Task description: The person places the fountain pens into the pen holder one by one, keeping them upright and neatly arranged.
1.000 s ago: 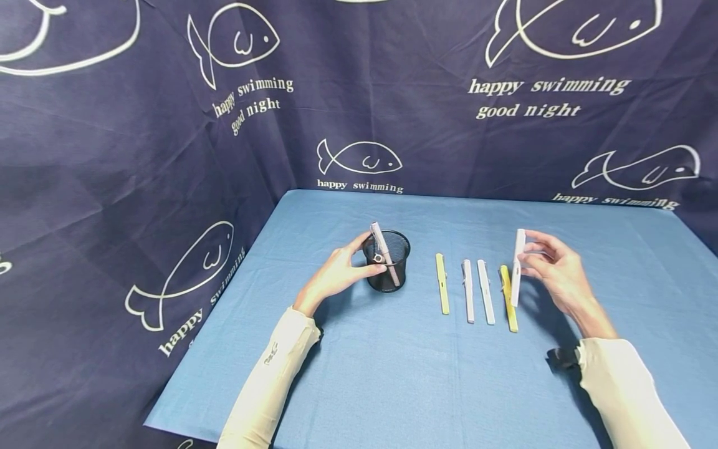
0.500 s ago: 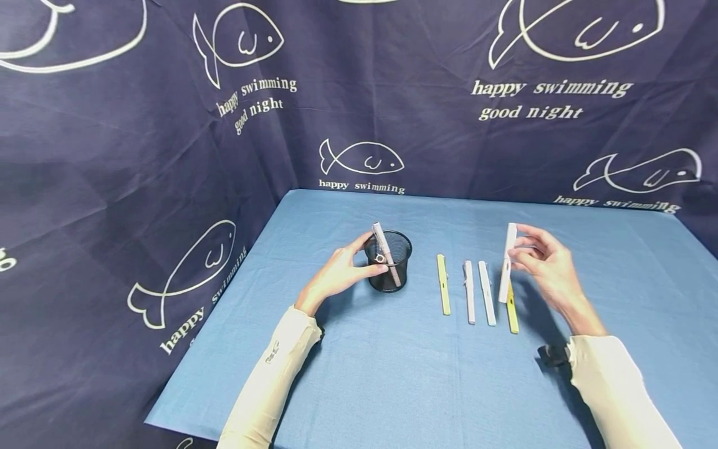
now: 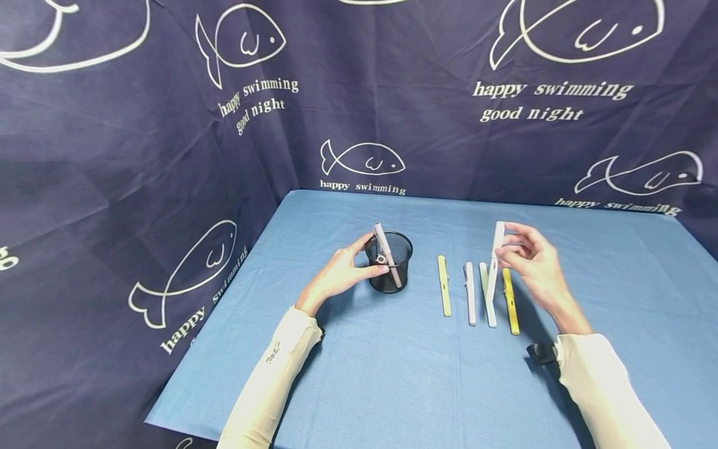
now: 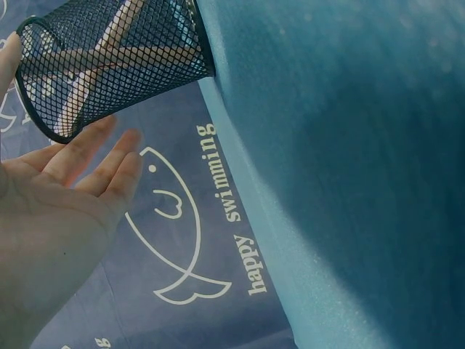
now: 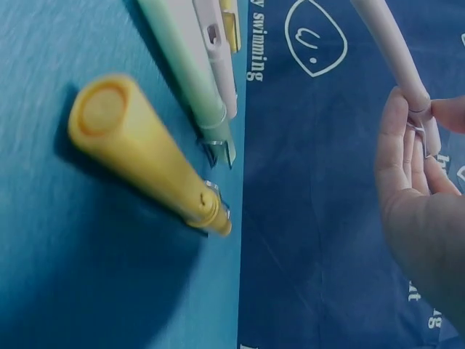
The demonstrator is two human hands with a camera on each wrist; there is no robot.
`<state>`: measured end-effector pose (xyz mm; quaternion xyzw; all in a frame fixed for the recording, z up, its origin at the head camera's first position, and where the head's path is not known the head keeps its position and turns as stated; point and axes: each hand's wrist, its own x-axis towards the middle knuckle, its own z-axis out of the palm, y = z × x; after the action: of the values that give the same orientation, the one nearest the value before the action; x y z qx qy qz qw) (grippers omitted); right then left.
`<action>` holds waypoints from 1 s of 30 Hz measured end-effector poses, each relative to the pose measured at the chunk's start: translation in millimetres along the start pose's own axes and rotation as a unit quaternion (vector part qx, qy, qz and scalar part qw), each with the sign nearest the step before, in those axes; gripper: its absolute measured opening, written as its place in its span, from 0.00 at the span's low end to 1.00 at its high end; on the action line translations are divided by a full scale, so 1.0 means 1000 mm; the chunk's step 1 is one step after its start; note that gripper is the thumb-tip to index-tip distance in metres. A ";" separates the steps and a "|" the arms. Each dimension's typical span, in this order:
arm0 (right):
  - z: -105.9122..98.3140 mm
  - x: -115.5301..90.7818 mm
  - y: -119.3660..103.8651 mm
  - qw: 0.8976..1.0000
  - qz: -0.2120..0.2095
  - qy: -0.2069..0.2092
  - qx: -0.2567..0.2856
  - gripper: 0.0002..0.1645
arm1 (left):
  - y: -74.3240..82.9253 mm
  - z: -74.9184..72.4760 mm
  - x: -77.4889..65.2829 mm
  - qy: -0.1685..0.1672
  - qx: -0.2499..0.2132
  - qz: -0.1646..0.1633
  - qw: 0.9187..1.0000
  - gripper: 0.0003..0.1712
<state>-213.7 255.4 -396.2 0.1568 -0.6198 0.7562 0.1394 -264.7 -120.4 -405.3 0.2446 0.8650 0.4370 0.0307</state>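
Observation:
My left hand [image 3: 338, 272] holds the black mesh pen holder [image 3: 387, 285] near its rim, with thumb and fingers on either side. A pale pink pen [image 3: 383, 240] leans inside the holder and sticks out above it; in the left wrist view two pens cross behind the mesh [image 4: 156, 73]. My right hand [image 3: 535, 265] pinches another pale pen [image 3: 497, 240] near its clip end, holding it almost upright over the row. Its lower end overlaps a mint-green pen [image 3: 485, 287] in the head view. A yellow pen [image 3: 512, 308] lies closest to my right hand.
Left of the mint pen lie a pale pink pen [image 3: 470, 299] and a light yellow pen [image 3: 444, 290], roughly parallel. All rest on a blue cloth-covered table [image 3: 387, 374]. A dark fish-print curtain [image 3: 437, 137] hangs behind and along the left side.
My right hand has moved left with the pale pen, passing over the yellow pen to the mint one. My left hand stays on the pen holder.

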 end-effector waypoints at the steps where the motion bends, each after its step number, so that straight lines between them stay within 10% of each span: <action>1: 0.001 0.000 0.000 1.000 -0.001 0.001 -0.003 0.29 | 0.000 0.000 0.000 0.000 0.000 0.000 1.000 0.50; 30: 0.029 0.012 0.005 0.999 -0.012 0.007 -0.040 0.30 | 0.000 0.000 0.001 0.001 0.006 0.002 1.000 0.50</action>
<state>-225.1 226.0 -390.6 0.1536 -0.6467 0.7300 0.1590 -265.9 -119.7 -404.9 0.2462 0.8671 0.4321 0.0280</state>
